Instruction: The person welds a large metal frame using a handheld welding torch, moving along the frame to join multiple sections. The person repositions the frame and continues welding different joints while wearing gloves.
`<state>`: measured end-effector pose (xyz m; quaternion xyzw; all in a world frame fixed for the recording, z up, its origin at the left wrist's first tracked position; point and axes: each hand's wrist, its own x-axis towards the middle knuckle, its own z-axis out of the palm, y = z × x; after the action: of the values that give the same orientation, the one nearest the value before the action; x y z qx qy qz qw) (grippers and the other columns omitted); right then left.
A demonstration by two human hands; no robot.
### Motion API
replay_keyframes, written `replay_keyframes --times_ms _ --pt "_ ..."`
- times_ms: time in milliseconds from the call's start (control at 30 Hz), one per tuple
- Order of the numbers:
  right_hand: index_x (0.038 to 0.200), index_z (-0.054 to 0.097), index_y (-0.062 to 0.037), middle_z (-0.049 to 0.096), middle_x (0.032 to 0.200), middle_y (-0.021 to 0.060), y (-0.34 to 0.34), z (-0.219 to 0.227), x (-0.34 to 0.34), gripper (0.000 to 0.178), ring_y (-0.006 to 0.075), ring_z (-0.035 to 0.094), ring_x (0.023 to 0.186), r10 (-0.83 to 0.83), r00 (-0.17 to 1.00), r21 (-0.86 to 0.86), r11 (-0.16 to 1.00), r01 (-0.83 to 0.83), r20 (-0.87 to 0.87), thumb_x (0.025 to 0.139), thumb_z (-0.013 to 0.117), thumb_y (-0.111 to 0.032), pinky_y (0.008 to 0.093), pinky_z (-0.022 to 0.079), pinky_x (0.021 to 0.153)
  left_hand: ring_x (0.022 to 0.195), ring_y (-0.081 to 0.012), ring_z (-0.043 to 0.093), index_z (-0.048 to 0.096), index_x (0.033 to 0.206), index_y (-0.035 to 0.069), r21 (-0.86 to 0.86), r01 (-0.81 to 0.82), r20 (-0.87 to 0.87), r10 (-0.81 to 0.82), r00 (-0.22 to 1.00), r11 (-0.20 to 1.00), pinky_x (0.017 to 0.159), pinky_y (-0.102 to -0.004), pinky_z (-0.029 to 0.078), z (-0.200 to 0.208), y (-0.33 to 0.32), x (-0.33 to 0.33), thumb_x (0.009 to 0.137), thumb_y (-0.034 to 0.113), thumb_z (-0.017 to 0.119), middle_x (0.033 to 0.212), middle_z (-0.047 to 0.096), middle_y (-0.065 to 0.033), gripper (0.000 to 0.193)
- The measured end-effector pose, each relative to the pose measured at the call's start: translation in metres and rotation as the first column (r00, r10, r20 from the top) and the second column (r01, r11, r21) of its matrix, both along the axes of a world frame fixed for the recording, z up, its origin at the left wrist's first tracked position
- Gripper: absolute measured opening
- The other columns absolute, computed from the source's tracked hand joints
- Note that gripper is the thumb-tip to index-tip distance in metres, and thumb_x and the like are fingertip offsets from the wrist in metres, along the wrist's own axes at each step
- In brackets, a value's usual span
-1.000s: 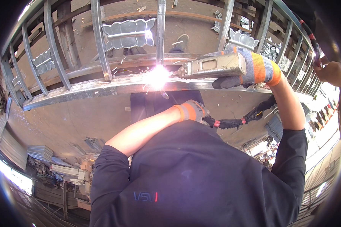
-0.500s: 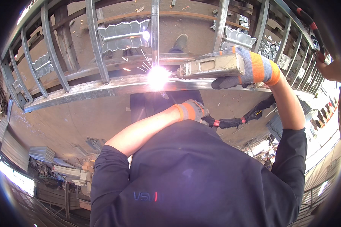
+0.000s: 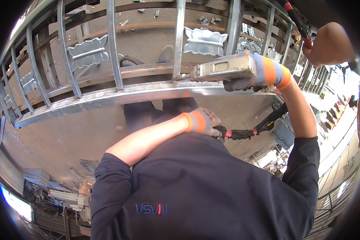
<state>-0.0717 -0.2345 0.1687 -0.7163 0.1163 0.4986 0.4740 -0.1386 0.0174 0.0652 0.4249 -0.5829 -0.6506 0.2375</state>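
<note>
My right hand [image 3: 264,72], in a grey and orange glove, grips a tan, boxy welding gun [image 3: 224,69]. The gun's narrow tip meets the foot of an upright steel bar [image 3: 177,44], where the bar joins a horizontal metal rail [image 3: 104,95]; no arc glows there. Close to my body, my left hand [image 3: 204,121], gloved alike, is closed around the end of a black-wrapped cable [image 3: 242,134] with red bands. Stamped silver ornamental plates [image 3: 206,41] sit between some of the bars.
Another person's blurred hand [image 3: 330,44] is at the upper right, beside a black cable with red bands [image 3: 294,18]. Beyond the frame, small metal offcuts [image 3: 204,19] lie on the floor. Stacked metal sheets [image 3: 36,176] stand at the lower left.
The bright welding arc and its sparks have gone out. In view, the barred frame has shifted and the bar at the gun's tip stands farther right. Both hands keep their hold.
</note>
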Motion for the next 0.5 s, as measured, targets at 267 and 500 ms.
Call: replay_keyframes --times_ms 267,500 --pt "0.113 0.078 -0.0092 0.073 0.084 -0.0029 -0.008 -0.009 -0.013 0.04 0.0042 0.061 0.063 -0.017 0.999 0.074 0.997 0.019 -0.027 0.084 0.087 -0.035 0.0219 0.046 0.05 0.108 -0.0389 0.069 0.071 0.115 0.004 0.034 0.029 0.023 -0.03 0.999 0.999 0.093 -0.0471 0.053 0.0 -0.009 -0.015 0.097 0.06 0.058 0.109 0.074 -0.0213 0.06" --pt "0.117 0.077 -0.0087 0.074 0.086 -0.0026 -0.008 -0.01 -0.011 0.038 0.0055 0.062 0.067 -0.038 0.997 0.115 0.992 0.045 -0.064 0.086 0.085 -0.03 0.0232 0.047 0.053 0.107 -0.0397 0.07 0.071 0.114 0.002 0.033 0.054 0.035 -0.055 0.998 0.998 0.092 -0.0471 0.053 -0.001 -0.013 -0.014 0.096 0.063 0.058 0.108 0.074 -0.0218 0.064"
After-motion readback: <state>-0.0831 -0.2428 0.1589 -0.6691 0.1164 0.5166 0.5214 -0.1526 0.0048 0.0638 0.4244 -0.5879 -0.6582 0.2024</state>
